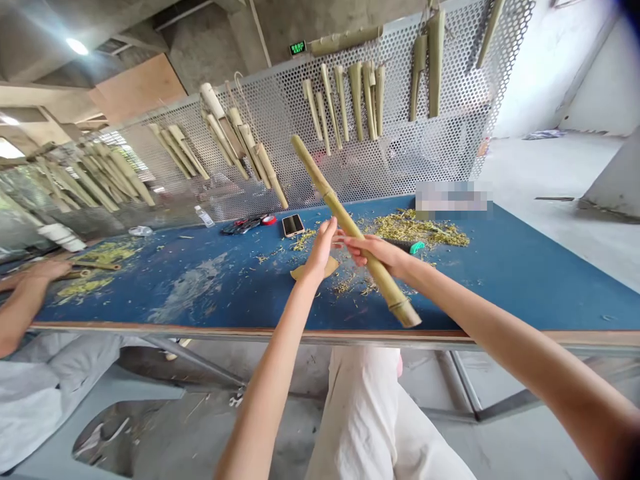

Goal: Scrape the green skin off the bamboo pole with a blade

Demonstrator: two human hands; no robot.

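A long green-yellow bamboo stick (320, 181) slants from upper left to lower right above the blue table (525, 267). My right hand (379, 254) is wrapped round its lower half. My left hand (321, 248) rests against the stick's middle with fingers stretched up along it. A flat piece of bamboo (331, 268) lies on the table just under my left hand. A teal-handled tool (416, 247) lies behind my right hand among bamboo shavings (420, 230).
A phone (293, 225), red-handled tools (250, 223) and a small bottle (204, 216) lie near the perforated metal screen (400, 153), hung with cut bamboo pieces. Another person's arm (20, 293) works at the table's left end beside more shavings (100, 257).
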